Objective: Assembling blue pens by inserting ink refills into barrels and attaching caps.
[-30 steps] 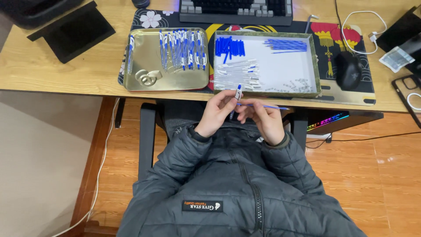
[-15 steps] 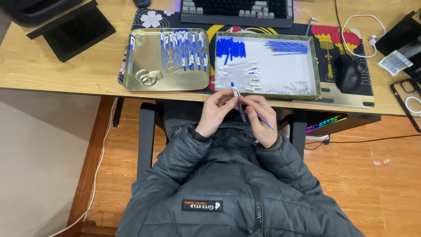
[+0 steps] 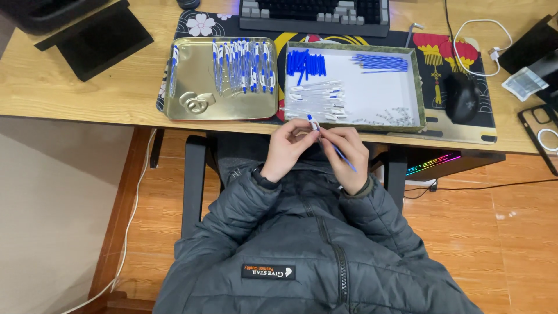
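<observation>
Both hands are up in front of the chest, just below the tabletop (image 3: 70, 87) edge. The left hand (image 3: 286, 149) has its grip closed on the upper end of a pen barrel (image 3: 314, 124), whose blue-and-white tip pokes up right at the lip of the white tray (image 3: 378, 93). The right hand (image 3: 349, 157) is closed on a thin blue refill (image 3: 340, 156), which slants down and to the right between its fingers, the lower end showing below the thumb. Barrel and refill meet in one line between the two hands.

A second ago the hands were wider apart, the refill lay nearly level out to the right, and the barrel stood alone in the left hand. Half a second ago the refill had swung into a slant. Now the hands are close together, fingertips almost touching, and less of the refill shows.

On the tabletop nothing has shifted. The white tray still carries blue caps (image 3: 305, 63) at its top left, a sheaf of blue refills (image 3: 381, 61) at top right, clear barrels (image 3: 317, 102) on its left side and small springs (image 3: 398, 113) low on the right. The gold tray (image 3: 186, 64) beside it holds a row of finished pens (image 3: 244, 64). A mouse (image 3: 461, 96) sits right of the trays, a keyboard (image 3: 314, 13) above them.
</observation>
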